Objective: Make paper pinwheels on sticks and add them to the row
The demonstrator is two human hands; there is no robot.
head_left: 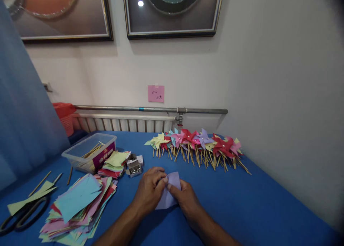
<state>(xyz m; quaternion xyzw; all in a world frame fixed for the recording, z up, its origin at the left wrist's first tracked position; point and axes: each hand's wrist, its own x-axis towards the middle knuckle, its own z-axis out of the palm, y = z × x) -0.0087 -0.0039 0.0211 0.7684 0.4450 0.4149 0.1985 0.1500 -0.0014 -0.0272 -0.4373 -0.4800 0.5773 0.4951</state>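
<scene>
Left hand (151,189) and right hand (185,197) each pinch closed on the lavender paper square (169,194); finished pinwheels (196,145) lie at one o'clock.

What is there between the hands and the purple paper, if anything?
Nothing visible. The left hand and the right hand both already touch the purple paper on the blue table, pinching it near its upper edge.
</scene>
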